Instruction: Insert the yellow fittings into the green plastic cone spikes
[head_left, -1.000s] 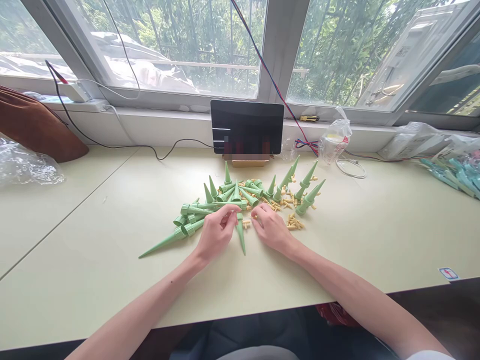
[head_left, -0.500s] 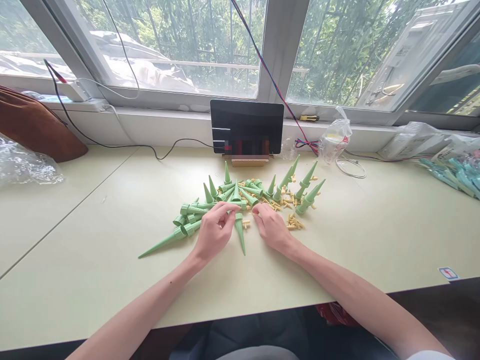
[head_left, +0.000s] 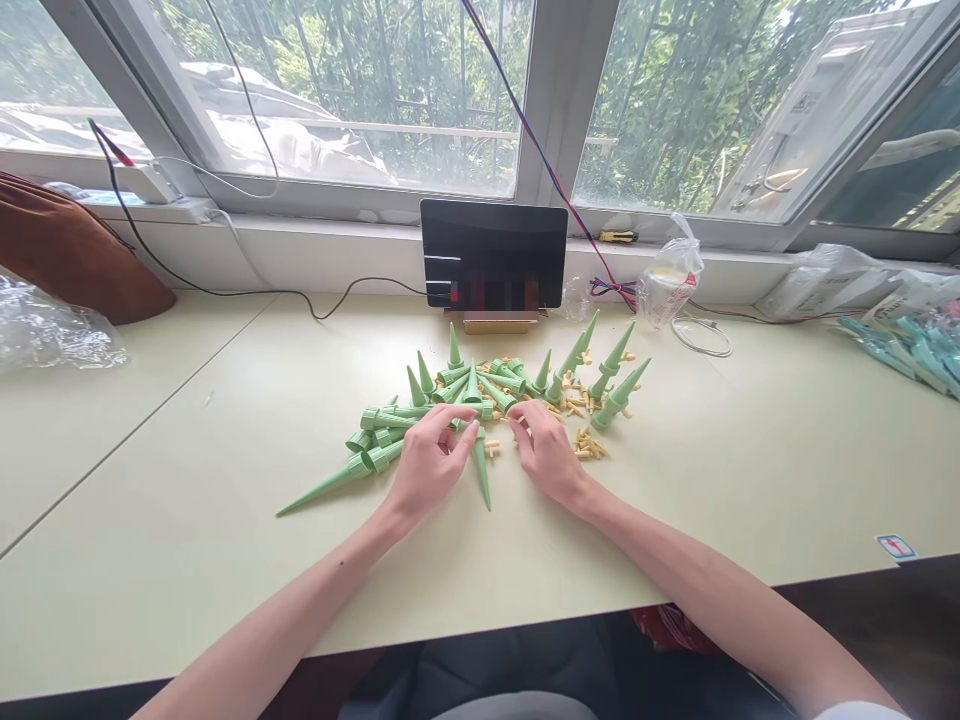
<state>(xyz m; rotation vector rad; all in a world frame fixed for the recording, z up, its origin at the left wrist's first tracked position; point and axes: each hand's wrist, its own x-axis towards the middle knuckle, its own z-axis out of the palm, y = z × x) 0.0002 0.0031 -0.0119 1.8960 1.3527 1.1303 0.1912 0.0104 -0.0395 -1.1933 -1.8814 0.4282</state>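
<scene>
My left hand [head_left: 433,455] is over the middle of the pile, thumb and forefinger slightly apart with nothing visible between them. Just beside its thumb lies a green plant-watering spike [head_left: 481,470], its tip pointing toward me, with a yellow valve piece [head_left: 492,449] at its side. My right hand [head_left: 546,448] is bent in a pinch on a small yellow valve piece [head_left: 505,419], mostly hidden by the fingertips. More green spikes [head_left: 322,492] lie to the left and behind my hands, some standing point up.
Finished-looking spikes [head_left: 621,395] with yellow side pieces stand at the right. Loose yellow pieces [head_left: 589,444] lie near my right wrist. Behind the pile a black tablet [head_left: 495,250] leans on a cardboard stand [head_left: 501,325]. A plastic-wrapped cup [head_left: 670,285] and cables are by the window.
My left thumb and forefinger have parted a little and the thumb has dropped lower. My right hand has shifted slightly to the right and up.
</scene>
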